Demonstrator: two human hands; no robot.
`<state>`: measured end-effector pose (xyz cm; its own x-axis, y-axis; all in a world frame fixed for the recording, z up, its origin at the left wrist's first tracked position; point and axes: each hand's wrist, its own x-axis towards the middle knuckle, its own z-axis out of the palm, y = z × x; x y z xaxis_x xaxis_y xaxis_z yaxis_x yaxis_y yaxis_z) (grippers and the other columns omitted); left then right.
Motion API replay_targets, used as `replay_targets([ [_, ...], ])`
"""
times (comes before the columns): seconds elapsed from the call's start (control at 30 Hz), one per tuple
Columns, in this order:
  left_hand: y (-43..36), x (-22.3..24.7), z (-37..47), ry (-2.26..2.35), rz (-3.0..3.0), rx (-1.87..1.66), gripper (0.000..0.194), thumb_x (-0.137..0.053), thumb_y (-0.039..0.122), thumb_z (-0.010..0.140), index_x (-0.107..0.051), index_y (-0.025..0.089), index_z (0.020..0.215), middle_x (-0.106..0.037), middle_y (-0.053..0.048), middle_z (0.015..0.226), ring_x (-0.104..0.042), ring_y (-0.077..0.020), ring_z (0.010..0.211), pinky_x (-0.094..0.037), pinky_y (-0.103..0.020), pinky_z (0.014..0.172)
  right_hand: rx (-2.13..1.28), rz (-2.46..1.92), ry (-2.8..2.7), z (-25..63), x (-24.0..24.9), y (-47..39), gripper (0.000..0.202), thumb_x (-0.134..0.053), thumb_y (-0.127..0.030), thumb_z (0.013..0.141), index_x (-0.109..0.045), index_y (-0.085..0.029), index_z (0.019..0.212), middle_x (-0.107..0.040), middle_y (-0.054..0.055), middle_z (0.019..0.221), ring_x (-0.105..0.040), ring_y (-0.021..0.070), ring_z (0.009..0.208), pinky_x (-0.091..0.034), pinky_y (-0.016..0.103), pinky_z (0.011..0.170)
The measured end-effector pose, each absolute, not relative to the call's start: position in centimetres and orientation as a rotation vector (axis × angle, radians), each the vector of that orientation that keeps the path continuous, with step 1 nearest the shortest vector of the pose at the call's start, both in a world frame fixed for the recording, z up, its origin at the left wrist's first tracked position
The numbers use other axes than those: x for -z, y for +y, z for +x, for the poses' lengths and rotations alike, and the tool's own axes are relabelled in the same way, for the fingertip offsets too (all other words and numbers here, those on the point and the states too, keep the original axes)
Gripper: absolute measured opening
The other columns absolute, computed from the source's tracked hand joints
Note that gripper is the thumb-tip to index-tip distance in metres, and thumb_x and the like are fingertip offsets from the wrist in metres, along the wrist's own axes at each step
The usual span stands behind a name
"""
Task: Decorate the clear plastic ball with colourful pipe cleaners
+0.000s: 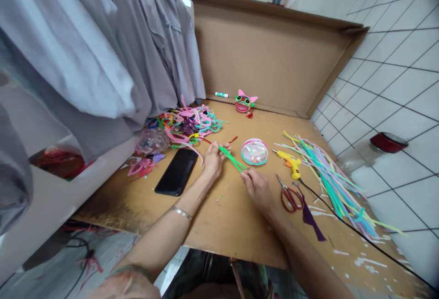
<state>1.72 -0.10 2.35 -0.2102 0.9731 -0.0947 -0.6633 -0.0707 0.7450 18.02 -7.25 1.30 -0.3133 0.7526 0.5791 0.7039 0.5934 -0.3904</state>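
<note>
Several green pipe cleaners [233, 157] stretch between my two hands over the middle of the table. My left hand [214, 156] is closed on their upper left end, and a thin red piece [234, 139] sticks out just beyond its fingers. The lower right end is pinched in the fingers of my right hand [256, 184]. Just beyond my right hand is a round dish [254, 152] with a pink and teal rim and small bits inside. A black phone [176, 171] lies left of my left hand.
Red-handled scissors [291, 198], a yellow glue gun [290, 162] with a black cable, a purple tassel [313, 221] and pastel pipe cleaners [329, 180] lie right. Tangled pipe cleaners [195, 120] are at the back left. A colourful animal-face figure [244, 102] stands by the cardboard wall [260, 56].
</note>
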Motion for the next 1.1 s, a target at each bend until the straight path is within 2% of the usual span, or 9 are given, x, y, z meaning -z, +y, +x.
replay_targets([
  [0.07, -0.6, -2.8, 1.9, 0.71, 0.439, -1.584, 0.026, -0.056, 0.035, 0.089, -0.047, 0.017, 0.073, -0.063, 0.001, 0.064, -0.064, -0.0116, 0.061, -0.051, -0.027, 0.07, -0.041, -1.131, -2.14, 18.3, -1.0, -7.2, 0.029, -0.034, -0.026, 0.098, -0.049, -0.021, 0.073, -0.057, 0.001, 0.064, -0.053, 0.0132, 0.056, -0.038, 0.023, 0.056],
  [0.17, -1.1, -3.4, 2.3, 0.649, 0.334, -1.551, 0.026, -0.051, 0.031, 0.093, -0.046, 0.017, 0.071, -0.056, 0.004, 0.054, -0.062, -0.0104, 0.057, -0.052, -0.027, 0.071, -0.038, -1.121, -2.213, 18.5, -0.7, -7.3, 0.03, -0.032, -0.025, 0.099, -0.051, -0.021, 0.076, -0.058, 0.002, 0.065, -0.054, 0.0135, 0.057, -0.038, 0.024, 0.057],
  [0.27, -1.3, -3.9, 2.5, 0.63, 0.245, -1.529, 0.03, -0.049, 0.029, 0.094, -0.044, 0.017, 0.067, -0.048, 0.007, 0.049, -0.053, -0.0071, 0.047, -0.051, -0.023, 0.065, -0.038, -1.139, -2.22, 18.3, -0.7, -7.7, 0.029, -0.033, -0.026, 0.099, -0.053, -0.02, 0.079, -0.06, 0.003, 0.065, -0.056, 0.0137, 0.057, -0.038, 0.024, 0.057],
  [0.47, -1.1, -4.9, 2.3, 0.605, -0.065, -1.492, 0.039, -0.03, 0.014, 0.099, -0.042, 0.016, 0.062, -0.036, 0.007, 0.047, -0.039, -0.0031, 0.04, -0.041, -0.012, 0.049, 0.038, -1.147, -2.245, 17.4, -0.6, -8.6, 0.032, -0.033, -0.025, 0.099, -0.052, -0.02, 0.073, -0.058, 0.002, 0.06, -0.053, 0.0126, 0.053, -0.036, 0.024, 0.055],
  [0.57, -1.1, -5.1, 2.1, 0.587, -0.103, -1.493, 0.038, -0.032, 0.012, 0.098, -0.042, 0.015, 0.062, -0.036, 0.007, 0.048, -0.038, -0.0026, 0.04, -0.038, -0.012, 0.045, 0.014, -1.141, -2.235, 17.1, -0.4, -8.7, 0.03, -0.034, -0.025, 0.098, -0.054, -0.02, 0.076, -0.06, 0.003, 0.062, -0.055, 0.0131, 0.054, -0.037, 0.024, 0.056],
  [0.73, -1.1, -5.0, 2.1, 0.638, -0.08, -1.509, 0.037, -0.033, 0.016, 0.099, -0.046, 0.015, 0.064, -0.043, 0.005, 0.05, -0.045, -0.0045, 0.043, -0.045, -0.016, 0.051, -0.084, -1.182, -2.162, 17.1, 0.2, -8.3, 0.028, -0.035, -0.028, 0.097, -0.058, -0.018, 0.083, -0.067, 0.008, 0.072, -0.062, 0.0163, 0.059, -0.043, 0.026, 0.058],
  [0.83, -1.0, -5.0, 2.1, 0.636, -0.075, -1.498, 0.038, -0.034, 0.017, 0.099, -0.048, 0.015, 0.064, -0.044, 0.004, 0.049, -0.046, -0.0047, 0.043, -0.046, -0.016, 0.052, -0.189, -1.233, -2.059, 17.0, 0.3, -8.0, 0.024, -0.04, -0.031, 0.095, -0.058, -0.017, 0.104, -0.071, 0.011, 0.083, -0.067, 0.0196, 0.067, -0.048, 0.028, 0.06],
  [0.93, -1.0, -5.0, 2.1, 0.642, -0.035, -1.495, 0.038, -0.035, 0.017, 0.098, -0.05, 0.014, 0.064, -0.044, 0.004, 0.048, -0.046, -0.0052, 0.043, -0.047, -0.017, 0.053, -0.268, -1.269, -1.974, 17.0, 0.3, -7.8, 0.033, -0.042, -0.031, 0.094, -0.054, -0.016, 0.121, -0.072, 0.01, 0.086, -0.069, 0.0214, 0.073, -0.052, 0.03, 0.064],
  [1.1, -1.1, -5.0, 1.9, 0.651, 0.074, -1.521, 0.034, -0.04, 0.02, 0.097, -0.051, 0.015, 0.066, -0.045, 0.004, 0.05, -0.048, -0.0059, 0.045, -0.046, -0.018, 0.054, -0.35, -1.256, -1.957, 17.1, 0.0, -7.7, 0.026, -0.046, -0.029, 0.092, -0.064, -0.021, 0.108, -0.073, 0.009, 0.097, -0.069, 0.0211, 0.085, -0.054, 0.033, 0.076],
])
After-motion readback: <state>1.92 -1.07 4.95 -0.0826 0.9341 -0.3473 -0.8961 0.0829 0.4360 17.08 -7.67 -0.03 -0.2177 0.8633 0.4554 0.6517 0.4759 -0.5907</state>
